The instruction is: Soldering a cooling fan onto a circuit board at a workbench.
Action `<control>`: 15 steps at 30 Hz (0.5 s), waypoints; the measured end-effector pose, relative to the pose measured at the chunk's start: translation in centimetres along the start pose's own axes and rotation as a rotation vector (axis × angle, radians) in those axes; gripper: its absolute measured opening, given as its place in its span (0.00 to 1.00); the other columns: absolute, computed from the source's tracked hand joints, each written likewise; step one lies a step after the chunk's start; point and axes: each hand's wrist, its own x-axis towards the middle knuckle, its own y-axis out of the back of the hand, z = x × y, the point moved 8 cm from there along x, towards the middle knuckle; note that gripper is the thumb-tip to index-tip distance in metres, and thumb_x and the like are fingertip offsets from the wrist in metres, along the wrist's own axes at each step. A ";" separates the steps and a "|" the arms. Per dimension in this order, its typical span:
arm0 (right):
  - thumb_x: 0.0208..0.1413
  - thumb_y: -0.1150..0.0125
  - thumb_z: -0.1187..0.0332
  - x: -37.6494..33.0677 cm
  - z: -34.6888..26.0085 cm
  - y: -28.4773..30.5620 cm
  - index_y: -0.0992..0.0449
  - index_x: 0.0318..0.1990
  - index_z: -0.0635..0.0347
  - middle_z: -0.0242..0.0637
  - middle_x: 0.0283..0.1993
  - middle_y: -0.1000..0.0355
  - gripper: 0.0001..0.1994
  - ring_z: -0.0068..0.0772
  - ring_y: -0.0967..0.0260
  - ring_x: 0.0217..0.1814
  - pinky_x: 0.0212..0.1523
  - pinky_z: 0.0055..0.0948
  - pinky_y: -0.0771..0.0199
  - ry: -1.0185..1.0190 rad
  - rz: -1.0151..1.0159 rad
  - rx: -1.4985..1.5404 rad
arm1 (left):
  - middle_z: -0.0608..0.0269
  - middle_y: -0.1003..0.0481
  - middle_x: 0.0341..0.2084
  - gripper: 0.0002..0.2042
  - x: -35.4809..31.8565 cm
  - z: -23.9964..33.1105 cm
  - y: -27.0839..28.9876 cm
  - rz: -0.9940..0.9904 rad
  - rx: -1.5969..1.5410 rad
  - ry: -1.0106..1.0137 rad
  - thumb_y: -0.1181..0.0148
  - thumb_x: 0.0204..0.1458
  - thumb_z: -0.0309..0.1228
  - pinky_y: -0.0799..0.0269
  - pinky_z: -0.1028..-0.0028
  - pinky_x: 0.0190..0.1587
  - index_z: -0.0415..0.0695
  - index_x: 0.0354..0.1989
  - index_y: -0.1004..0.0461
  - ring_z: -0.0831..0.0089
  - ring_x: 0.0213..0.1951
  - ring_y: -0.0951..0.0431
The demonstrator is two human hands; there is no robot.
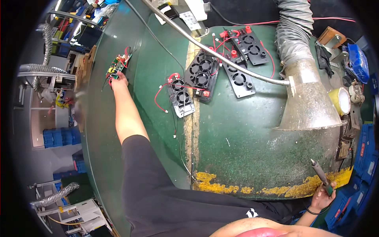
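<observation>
Iron (320, 173) nearest, at four o'clock, in the wrap of right hand (323, 197) round the green handle; tip (313, 161) up, toward eleven, touching nothing. Best held just so, in all likelihood: grip behind the metal, tip well apart from shirt (213, 201) and skin.

Farther off, at ten o'clock, left hand (119, 81), with fingers closed on the near end of board (119, 63). Fingertips partly hidden; cannot tell how tightly pinched, nor whether resting on bench (244, 154) or lifted. For good handling, probably hold by the edges, off the small parts; mind wires (128, 51) loose at the board's one-o'clock end. Give fan units (202, 75) at twelve a wide berth with both; for any smoke off the tip, favour the wide mouth of hood (310, 112) at three.

Of writing, near to far: at five, white print (252, 213) on the shirt, creased, hard to make out. On blue bins (364, 158) at four, small red and pale marks, illegible from here. At twelve, beyond the fan units, pale sheet (190, 20) with dark printed blocks, likewise unreadable. Cannot tell any brand on iron, board or fan units.
</observation>
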 end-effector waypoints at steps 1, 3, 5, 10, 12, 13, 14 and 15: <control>0.61 0.56 0.60 0.0 -0.1 0.3 0.37 0.49 0.63 0.56 0.41 0.30 0.16 0.41 0.32 0.22 0.13 0.22 0.32 0.009 0.026 -0.026 | 0.53 0.27 0.32 0.20 0.3 0.3 0.0 -0.004 0.027 -0.006 0.61 0.62 0.44 0.21 0.71 0.25 0.39 0.46 0.33 0.64 0.26 0.24; 0.61 0.56 0.61 -0.2 -0.1 0.3 0.38 0.54 0.64 0.49 0.43 0.28 0.19 0.41 0.30 0.26 0.16 0.24 0.28 0.037 0.028 -0.031 | 0.52 0.25 0.31 0.16 0.2 0.3 -0.5 -0.098 -0.080 0.086 0.61 0.62 0.38 0.20 0.72 0.25 0.39 0.43 0.31 0.64 0.26 0.23; 0.60 0.54 0.62 -0.1 -0.1 -0.2 0.38 0.51 0.64 0.51 0.43 0.29 0.17 0.42 0.29 0.27 0.16 0.26 0.28 0.021 -0.011 -0.034 | 0.50 0.25 0.31 0.14 -0.2 1.2 -0.1 -0.107 -0.069 0.042 0.61 0.62 0.33 0.19 0.71 0.27 0.38 0.42 0.30 0.63 0.28 0.22; 0.59 0.53 0.62 -0.4 0.1 -0.4 0.39 0.47 0.63 0.53 0.43 0.30 0.15 0.41 0.27 0.27 0.16 0.27 0.26 0.022 0.043 -0.004 | 0.48 0.27 0.33 0.15 -4.0 3.8 0.5 -0.101 0.011 -0.031 0.64 0.63 0.37 0.19 0.67 0.26 0.39 0.49 0.39 0.62 0.26 0.23; 0.60 0.53 0.62 -0.3 0.2 -0.6 0.39 0.46 0.62 0.53 0.43 0.30 0.14 0.41 0.27 0.26 0.16 0.27 0.25 -0.013 -0.004 0.025 | 0.49 0.27 0.28 0.12 -7.0 7.1 0.6 -0.022 0.241 -0.231 0.59 0.62 0.33 0.21 0.67 0.23 0.38 0.47 0.40 0.61 0.24 0.23; 0.60 0.53 0.62 -0.2 0.2 -0.7 0.39 0.45 0.62 0.52 0.43 0.30 0.14 0.41 0.27 0.26 0.15 0.27 0.26 -0.039 -0.040 -0.001 | 0.53 0.29 0.23 0.10 -8.8 8.9 0.3 0.059 0.382 -0.323 0.52 0.59 0.31 0.24 0.69 0.20 0.38 0.43 0.37 0.61 0.22 0.24; 0.60 0.53 0.61 -0.1 0.3 -0.8 0.39 0.45 0.62 0.52 0.43 0.30 0.14 0.41 0.26 0.26 0.15 0.27 0.26 -0.060 -0.081 -0.029 | 0.53 0.29 0.23 0.10 -10.8 10.2 -0.5 0.028 0.367 -0.350 0.52 0.59 0.31 0.24 0.69 0.20 0.38 0.43 0.37 0.61 0.22 0.24; 0.59 0.52 0.61 0.0 0.3 -0.8 0.40 0.44 0.62 0.51 0.43 0.30 0.13 0.40 0.27 0.26 0.15 0.26 0.25 -0.062 -0.103 0.010 | 0.53 0.29 0.23 0.10 -13.5 11.9 -1.8 -0.034 0.645 -0.437 0.49 0.58 0.31 0.25 0.70 0.19 0.38 0.42 0.36 0.62 0.21 0.24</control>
